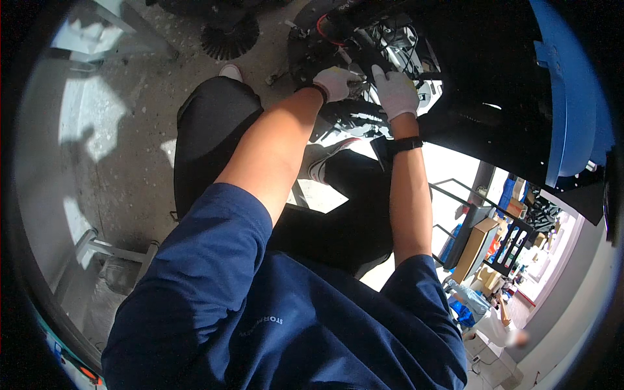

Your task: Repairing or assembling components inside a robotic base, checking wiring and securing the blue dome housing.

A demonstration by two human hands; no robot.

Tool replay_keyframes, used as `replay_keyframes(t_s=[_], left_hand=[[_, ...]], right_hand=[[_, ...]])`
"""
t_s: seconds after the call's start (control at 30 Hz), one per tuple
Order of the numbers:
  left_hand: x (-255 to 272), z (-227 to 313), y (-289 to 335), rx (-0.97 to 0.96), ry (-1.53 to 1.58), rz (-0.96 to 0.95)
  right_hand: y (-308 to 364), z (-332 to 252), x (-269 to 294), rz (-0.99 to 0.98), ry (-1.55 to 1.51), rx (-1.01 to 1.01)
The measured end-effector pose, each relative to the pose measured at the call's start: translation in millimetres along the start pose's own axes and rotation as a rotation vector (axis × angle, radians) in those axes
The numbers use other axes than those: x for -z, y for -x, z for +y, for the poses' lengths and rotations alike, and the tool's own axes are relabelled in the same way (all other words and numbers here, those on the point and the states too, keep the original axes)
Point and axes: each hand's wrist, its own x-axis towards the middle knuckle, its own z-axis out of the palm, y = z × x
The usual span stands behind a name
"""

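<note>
In front of me is a machine with dark panels, pale metal parts and a tangle of black cables (409, 52). My left hand (333, 83), in a white work glove, is closed at the machine's lit middle; its fingertips pinch at something too small to name. Close to its right, my right hand (396, 94), also gloved, rests against the dark parts with its thumb stretched forward. The other fingers curl over a part that the hand itself hides. A red cable (321, 27) loops just beyond the left hand.
A big blue panel (564, 97) rises at the right. Below it, a black metal frame (513, 247) stands by cardboard boxes (474, 250), and another person (497, 325) is farther off. A round black brush-like piece (231, 40) lies on the concrete floor (130, 169). My legs flank the work.
</note>
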Motion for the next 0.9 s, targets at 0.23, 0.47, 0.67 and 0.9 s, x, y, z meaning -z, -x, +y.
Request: replay_keyframes(t_s=[0.23, 0.47, 0.67, 0.9], left_hand=[[7.2, 5.3, 2.1, 0.045, -0.040, -0.040], [-1.9, -6.0, -1.4, -0.015, -0.034, 0.002], [-3.3, 0.0, -2.1, 0.013, -0.036, -0.013], [-9.8, -10.0, -4.0, -0.010, -0.038, 0.057]], right_hand=[[14.4, -3.8, 15.8, -0.039, -0.016, -0.061], [8.8, -3.1, 11.1, -0.053, -0.016, -0.021], [3.9, 3.2, 3.7, -0.016, 0.038, -0.008], [2.4, -4.1, 3.2, 0.014, 0.004, -0.014]])
